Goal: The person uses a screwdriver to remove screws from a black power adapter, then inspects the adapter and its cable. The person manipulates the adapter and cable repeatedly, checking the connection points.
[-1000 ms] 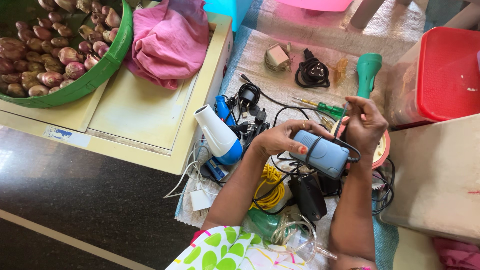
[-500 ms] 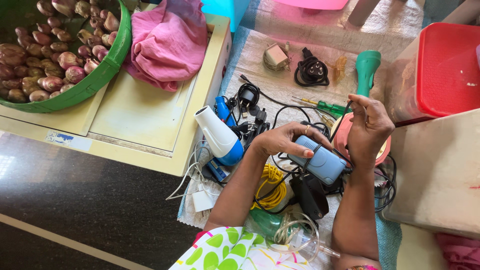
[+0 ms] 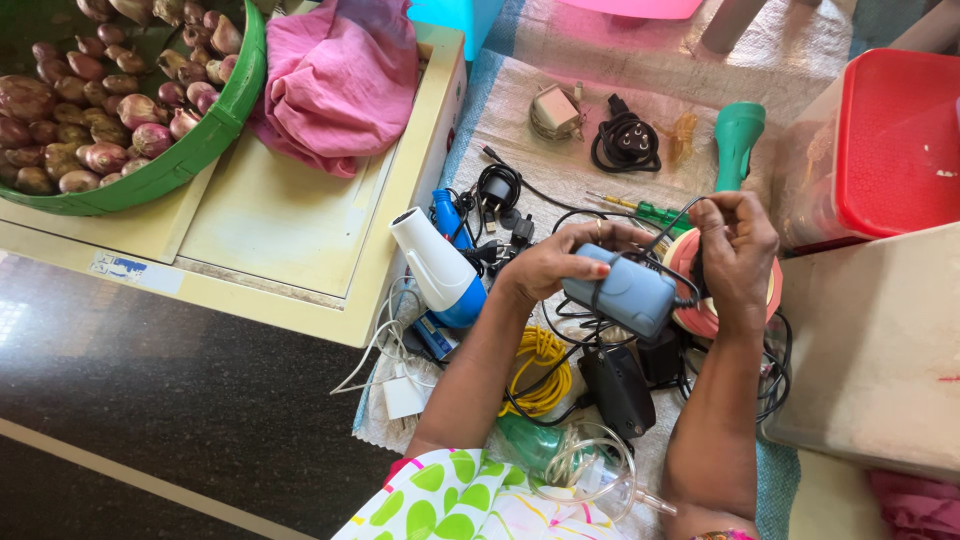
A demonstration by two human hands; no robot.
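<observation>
My left hand (image 3: 556, 262) grips a small blue-grey rounded device (image 3: 620, 292) with a black cord wrapped around it. My right hand (image 3: 735, 250) is closed on that black cord (image 3: 672, 222) just right of the device, above a red and cream round thing (image 3: 700, 300). Both hands hover over a white cloth (image 3: 520, 100) covered with electrical odds and ends. A white and blue hair dryer (image 3: 438, 268) lies just left of my left hand. A yellow coiled cable (image 3: 540, 370) and a black adapter (image 3: 618, 388) lie below the device.
A green basket of reddish onions (image 3: 100, 90) and a pink cloth (image 3: 335, 80) sit on a cream low table (image 3: 270, 230) at left. A green torch (image 3: 738, 140), a black plug with cord (image 3: 625, 145) and a green screwdriver (image 3: 650, 210) lie farther away. A red-lidded box (image 3: 895, 140) stands at right.
My right hand has lifted the cord up and around the blue-grey device, and the device has tilted a little in my left hand.
</observation>
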